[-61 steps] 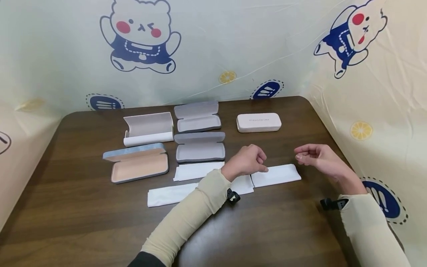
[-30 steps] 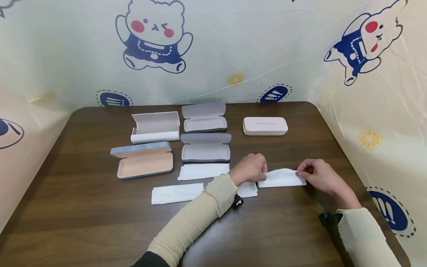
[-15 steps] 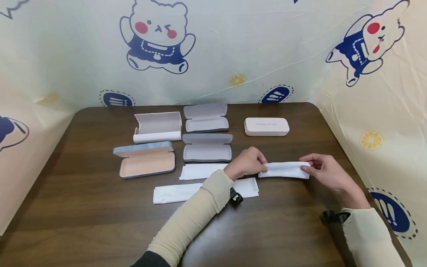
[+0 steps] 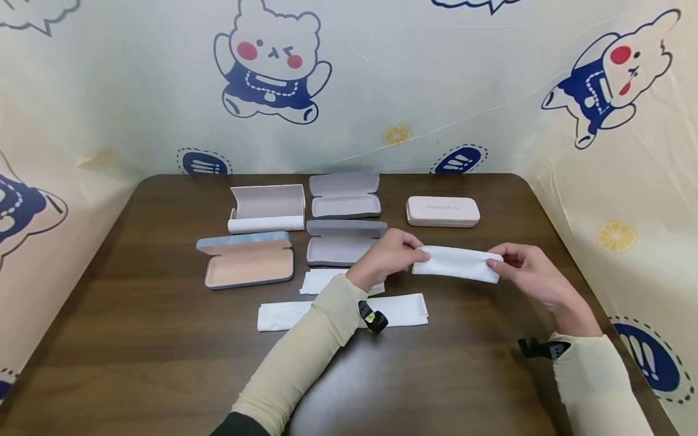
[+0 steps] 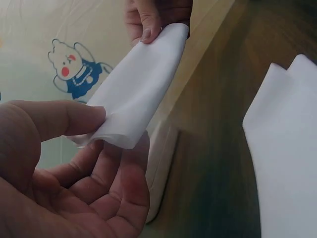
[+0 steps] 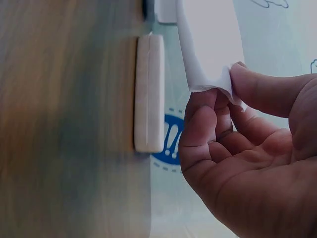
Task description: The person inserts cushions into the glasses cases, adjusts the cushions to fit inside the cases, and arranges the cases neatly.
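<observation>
White cloth [image 4: 457, 265]: whereabouts now?
"No longer flat on table [image 4: 447, 381]; up in air, near side of closed case [image 4: 443, 213]."
"Grip?"
"Pinching narrowly, w/ L hand [image 4: 388, 259] at left end, R hand [image 4: 537, 278] at right."
"Meaning?"
"Picked up OK, apparently; free to shift, w/ both hands busy."

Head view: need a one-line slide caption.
Left hand and right hand hold a folded white cloth by its ends above a table, near open cases and one closed case.
</observation>
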Available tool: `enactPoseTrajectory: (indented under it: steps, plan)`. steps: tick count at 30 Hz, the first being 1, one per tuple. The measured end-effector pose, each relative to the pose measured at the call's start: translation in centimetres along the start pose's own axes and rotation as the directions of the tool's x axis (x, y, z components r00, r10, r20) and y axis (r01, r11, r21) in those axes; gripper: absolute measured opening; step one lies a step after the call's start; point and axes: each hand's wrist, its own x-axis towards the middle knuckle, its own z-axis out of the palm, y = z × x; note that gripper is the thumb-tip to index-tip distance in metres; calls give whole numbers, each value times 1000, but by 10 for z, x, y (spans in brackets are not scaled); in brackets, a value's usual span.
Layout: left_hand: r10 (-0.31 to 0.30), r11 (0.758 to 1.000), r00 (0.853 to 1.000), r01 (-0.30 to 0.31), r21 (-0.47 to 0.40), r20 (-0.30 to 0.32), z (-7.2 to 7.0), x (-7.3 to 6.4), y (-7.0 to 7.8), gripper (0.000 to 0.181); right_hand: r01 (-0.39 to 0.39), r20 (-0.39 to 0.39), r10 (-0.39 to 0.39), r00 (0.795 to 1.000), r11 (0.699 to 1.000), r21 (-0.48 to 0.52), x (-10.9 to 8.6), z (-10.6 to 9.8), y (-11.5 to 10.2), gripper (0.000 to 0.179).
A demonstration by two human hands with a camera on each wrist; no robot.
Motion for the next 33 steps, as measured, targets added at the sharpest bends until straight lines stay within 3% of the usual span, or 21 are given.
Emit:
enactPoseTrajectory:
  steps: [8,17,22,29,33]
  plan:
    - [-28,996,993,19,-83,-112,-21,-9,-6,16,-7,29,5,1000,998,61,18,15,-16,21]
    - [-1,991,989,-19,-134,-145,-44,-18,-8,17,-3,68,-6,998,991,137,36,29,-32,23]
    - [3,995,983,-22,-101,-183,-50,-23,-6,16,-3,68,-8,998,987,163,40,36,-39,22]
    - [-19,993,986,-1,-118,-168,-56,-28,-10,17,-6,88,-11,996,982,189,45,43,-44,19]
    - [-13,993,980,-11,-115,-199,-62,-29,-10,17,9,83,-25,996,980,197,51,44,-47,18]
